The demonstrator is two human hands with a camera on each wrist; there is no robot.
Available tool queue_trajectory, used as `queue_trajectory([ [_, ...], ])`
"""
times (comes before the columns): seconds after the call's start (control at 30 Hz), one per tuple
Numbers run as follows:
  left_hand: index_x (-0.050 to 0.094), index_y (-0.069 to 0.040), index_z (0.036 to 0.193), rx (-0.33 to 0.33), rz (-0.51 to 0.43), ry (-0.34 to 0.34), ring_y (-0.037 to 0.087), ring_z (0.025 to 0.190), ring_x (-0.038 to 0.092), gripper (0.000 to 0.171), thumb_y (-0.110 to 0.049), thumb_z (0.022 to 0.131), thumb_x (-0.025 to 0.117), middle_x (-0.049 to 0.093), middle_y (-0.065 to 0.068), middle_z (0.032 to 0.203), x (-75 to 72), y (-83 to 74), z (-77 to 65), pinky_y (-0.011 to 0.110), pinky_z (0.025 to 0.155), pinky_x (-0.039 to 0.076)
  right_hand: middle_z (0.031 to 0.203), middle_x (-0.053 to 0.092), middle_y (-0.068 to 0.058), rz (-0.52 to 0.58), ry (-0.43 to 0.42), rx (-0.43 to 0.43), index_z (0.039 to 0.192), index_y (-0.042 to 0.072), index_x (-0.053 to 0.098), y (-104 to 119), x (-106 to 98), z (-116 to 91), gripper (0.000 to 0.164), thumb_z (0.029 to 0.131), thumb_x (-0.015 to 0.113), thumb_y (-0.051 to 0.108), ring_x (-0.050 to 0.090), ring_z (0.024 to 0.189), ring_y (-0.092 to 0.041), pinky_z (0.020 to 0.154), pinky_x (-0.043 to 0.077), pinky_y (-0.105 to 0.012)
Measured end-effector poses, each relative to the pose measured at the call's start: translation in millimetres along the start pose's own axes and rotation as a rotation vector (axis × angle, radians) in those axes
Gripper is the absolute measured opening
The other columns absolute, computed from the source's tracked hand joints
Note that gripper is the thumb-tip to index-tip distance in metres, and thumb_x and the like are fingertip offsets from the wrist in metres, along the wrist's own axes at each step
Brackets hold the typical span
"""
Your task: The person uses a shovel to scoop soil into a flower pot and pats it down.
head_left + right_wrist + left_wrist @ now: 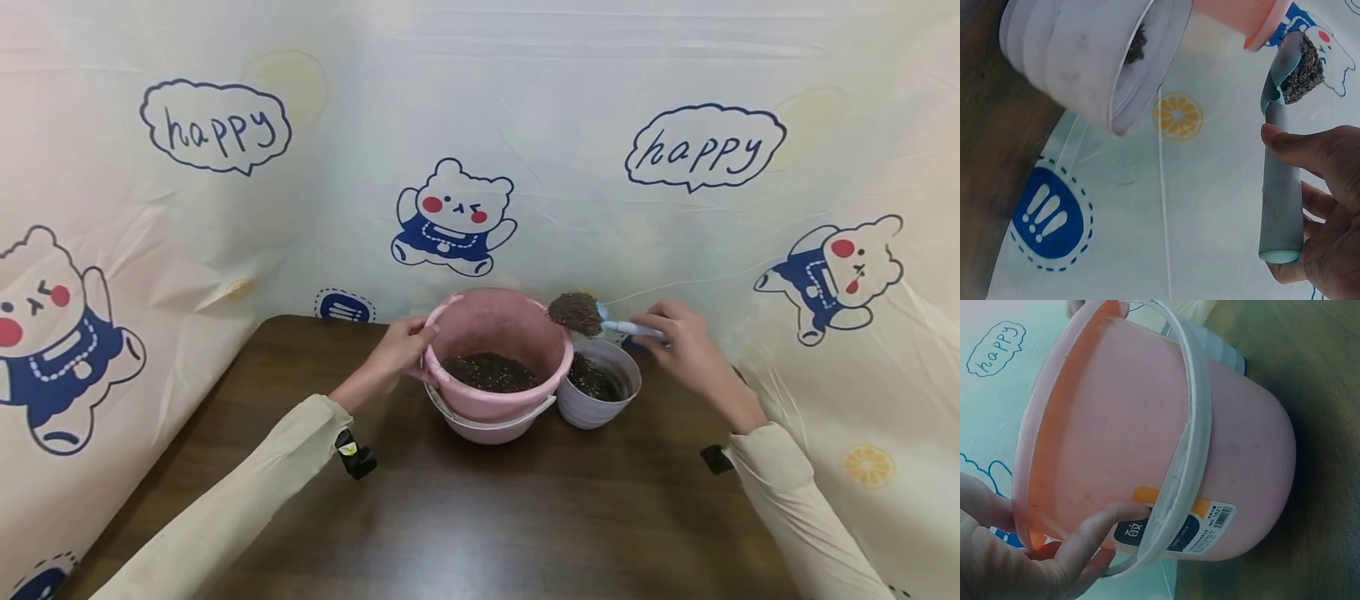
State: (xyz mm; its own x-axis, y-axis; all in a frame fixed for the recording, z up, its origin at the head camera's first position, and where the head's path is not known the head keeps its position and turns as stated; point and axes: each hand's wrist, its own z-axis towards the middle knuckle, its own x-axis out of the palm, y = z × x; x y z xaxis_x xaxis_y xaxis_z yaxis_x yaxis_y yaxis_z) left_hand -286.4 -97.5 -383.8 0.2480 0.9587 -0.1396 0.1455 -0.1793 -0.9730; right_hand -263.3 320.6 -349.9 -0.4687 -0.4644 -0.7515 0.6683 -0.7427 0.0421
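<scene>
Left hand (pixel 397 352) grips the rim of a round pink plastic bucket (pixel 495 407) holding dark soil (pixel 491 373); right hand (pixel 681 343) holds a pale-blue trowel (pixel 624 328), heaped with a soil mound (pixel 576 314), near a ribbed whitish round pot (pixel 588 413) beside the bucket on the brown table (pixel 480 533).

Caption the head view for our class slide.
The left hand holds a pink bucket while the right hand holds a trowel heaped with dark soil near a pale pot.

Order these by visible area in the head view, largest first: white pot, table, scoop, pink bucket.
1. Table
2. Pink bucket
3. White pot
4. Scoop, not counting the soil heaped on it
</scene>
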Motion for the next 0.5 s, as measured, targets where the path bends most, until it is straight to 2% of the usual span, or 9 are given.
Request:
queue_trajectory([
  [0.17, 0.037, 0.001, 0.160, 0.010, 0.004, 0.000, 0.036, 0.102, 0.067, 0.051, -0.018, 0.113, 0.043, 0.048, 0.034, 0.146, -0.1, 0.3, 0.7, 0.041, 0.068, 0.069, 0.088, 0.068, -0.015, -0.024, -0.005, 0.030, 0.100, -0.005, 0.078, -8.1, -7.0, -9.7, 0.030, 0.072, 0.087, -0.013, 0.058, 0.077, -0.031, 0.063, 0.043, -0.042],
  [0.5, 0.038, 0.000, 0.159, 0.003, 0.011, 0.004, 0.046, 0.113, 0.066, 0.050, -0.019, 0.113, 0.043, 0.049, 0.032, 0.147, 0.9, -0.8, -0.9, 0.040, 0.069, 0.069, 0.089, 0.071, -0.017, -0.070, 0.042, 0.119, 0.099, -0.004, 0.078, -16.9, -14.0, -30.4, 0.027, 0.074, 0.087, -0.009, 0.059, 0.086, -0.040, 0.067, 0.043, -0.052],
])
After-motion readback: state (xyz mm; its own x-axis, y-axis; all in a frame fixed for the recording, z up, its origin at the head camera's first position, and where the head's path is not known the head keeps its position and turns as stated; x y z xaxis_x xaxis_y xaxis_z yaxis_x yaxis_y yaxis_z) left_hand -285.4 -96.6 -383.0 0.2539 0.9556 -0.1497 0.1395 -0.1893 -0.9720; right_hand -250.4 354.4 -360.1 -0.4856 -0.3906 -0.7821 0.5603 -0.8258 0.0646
